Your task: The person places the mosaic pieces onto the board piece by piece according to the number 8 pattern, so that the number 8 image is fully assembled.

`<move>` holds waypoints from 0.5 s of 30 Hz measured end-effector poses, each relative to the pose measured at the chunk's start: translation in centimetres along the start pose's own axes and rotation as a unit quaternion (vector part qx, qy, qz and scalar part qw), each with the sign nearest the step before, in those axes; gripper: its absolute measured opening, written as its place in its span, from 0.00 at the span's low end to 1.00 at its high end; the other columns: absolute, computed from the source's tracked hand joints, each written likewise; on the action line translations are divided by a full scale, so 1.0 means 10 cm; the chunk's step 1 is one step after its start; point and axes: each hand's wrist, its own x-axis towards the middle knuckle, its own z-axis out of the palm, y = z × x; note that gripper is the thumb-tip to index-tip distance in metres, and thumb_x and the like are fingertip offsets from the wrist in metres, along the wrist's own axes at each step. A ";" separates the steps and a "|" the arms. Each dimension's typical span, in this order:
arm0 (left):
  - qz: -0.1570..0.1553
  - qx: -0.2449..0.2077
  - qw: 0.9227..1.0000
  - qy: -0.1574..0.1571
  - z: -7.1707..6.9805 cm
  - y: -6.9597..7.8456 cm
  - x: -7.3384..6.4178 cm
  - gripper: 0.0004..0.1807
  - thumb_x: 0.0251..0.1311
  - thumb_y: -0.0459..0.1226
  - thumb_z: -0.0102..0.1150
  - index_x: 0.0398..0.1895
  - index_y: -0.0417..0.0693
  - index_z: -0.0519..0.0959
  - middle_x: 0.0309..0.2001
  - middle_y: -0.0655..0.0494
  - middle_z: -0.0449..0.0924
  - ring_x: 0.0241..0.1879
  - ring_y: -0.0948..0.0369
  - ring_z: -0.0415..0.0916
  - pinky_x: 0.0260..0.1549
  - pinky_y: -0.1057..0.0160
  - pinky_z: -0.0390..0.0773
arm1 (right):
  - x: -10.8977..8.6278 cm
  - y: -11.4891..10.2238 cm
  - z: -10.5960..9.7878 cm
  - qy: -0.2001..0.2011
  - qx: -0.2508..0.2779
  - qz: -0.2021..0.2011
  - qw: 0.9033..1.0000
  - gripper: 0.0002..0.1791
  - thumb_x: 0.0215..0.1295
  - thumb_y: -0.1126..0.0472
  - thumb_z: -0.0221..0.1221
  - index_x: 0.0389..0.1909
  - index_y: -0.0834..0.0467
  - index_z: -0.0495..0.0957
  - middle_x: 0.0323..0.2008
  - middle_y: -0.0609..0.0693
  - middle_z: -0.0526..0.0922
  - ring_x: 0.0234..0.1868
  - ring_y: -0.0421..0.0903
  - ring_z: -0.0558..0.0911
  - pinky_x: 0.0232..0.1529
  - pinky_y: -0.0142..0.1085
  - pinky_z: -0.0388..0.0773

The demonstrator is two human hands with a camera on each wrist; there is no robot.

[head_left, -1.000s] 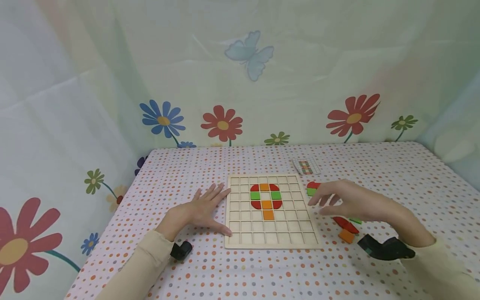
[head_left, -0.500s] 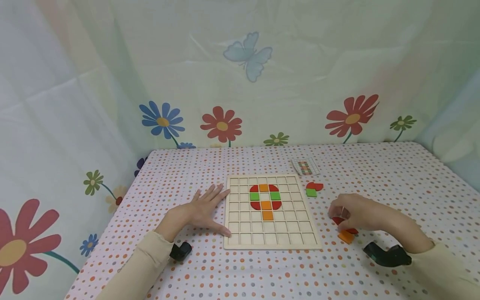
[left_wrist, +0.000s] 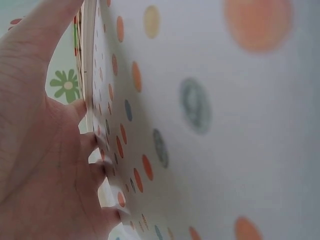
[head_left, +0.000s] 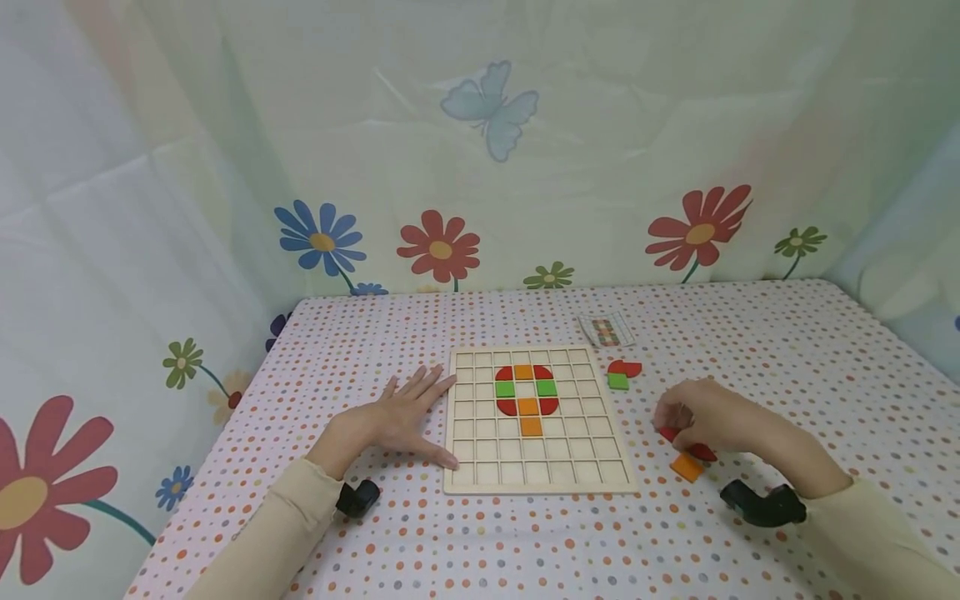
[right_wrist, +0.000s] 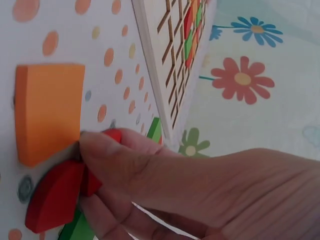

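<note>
My left hand [head_left: 393, 421] lies with fingers spread at the left edge of a wooden grid board [head_left: 480, 452], thumb and fingertips right at its rim. Red, green and orange tiles form a ring on the board, with an orange tile [head_left: 531, 427] below it. Right of the board, my right hand [head_left: 708, 414] pinches a red rounded tile [right_wrist: 91, 181] between thumb and fingers, low over the cloth. Beside it lie another red rounded tile [right_wrist: 55, 197] and an orange square tile [right_wrist: 52, 112]. A green tile [right_wrist: 79, 229] shows partly beneath the fingers.
Near the board's upper right lie red rounded tiles [head_left: 625, 367] and a green square tile [head_left: 618, 382]. A pattern card [head_left: 606, 330] rests farther back on the dotted tablecloth [head_left: 525, 542]. A flowered curtain [head_left: 585, 167] hangs behind the table.
My right hand has moved right and down from beside the board to the red tiles and now pinches one. The left hand stays at the board's edge.
</note>
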 end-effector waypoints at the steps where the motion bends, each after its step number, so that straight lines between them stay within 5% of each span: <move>1: -0.002 0.000 1.000 -0.002 0.00 0.00 0.00 0.67 0.54 0.67 0.71 0.87 0.55 0.42 0.86 0.50 0.30 0.84 0.48 0.28 0.79 0.36 0.35 | 0.00 0.01 -0.01 -0.005 0.006 0.003 1.000 0.12 0.55 0.77 0.72 0.35 0.61 0.83 0.33 0.47 0.82 0.34 0.46 0.78 0.39 0.43 0.82; 6: -0.001 -0.001 1.000 0.000 0.00 -0.02 0.00 0.67 0.54 0.67 0.72 0.87 0.55 0.42 0.86 0.49 0.31 0.84 0.48 0.29 0.78 0.35 0.36 | 0.03 0.04 -0.03 -0.008 0.015 0.009 1.000 0.11 0.55 0.76 0.73 0.35 0.61 0.84 0.32 0.46 0.83 0.34 0.45 0.78 0.38 0.42 0.81; 15: 0.001 0.002 1.000 0.000 -0.01 -0.01 0.02 0.67 0.54 0.66 0.72 0.87 0.54 0.42 0.86 0.49 0.31 0.84 0.48 0.28 0.78 0.35 0.36 | -0.02 0.11 0.04 0.044 -0.003 -0.017 0.999 0.13 0.52 0.73 0.76 0.30 0.57 0.82 0.27 0.45 0.78 0.30 0.44 0.73 0.31 0.36 0.74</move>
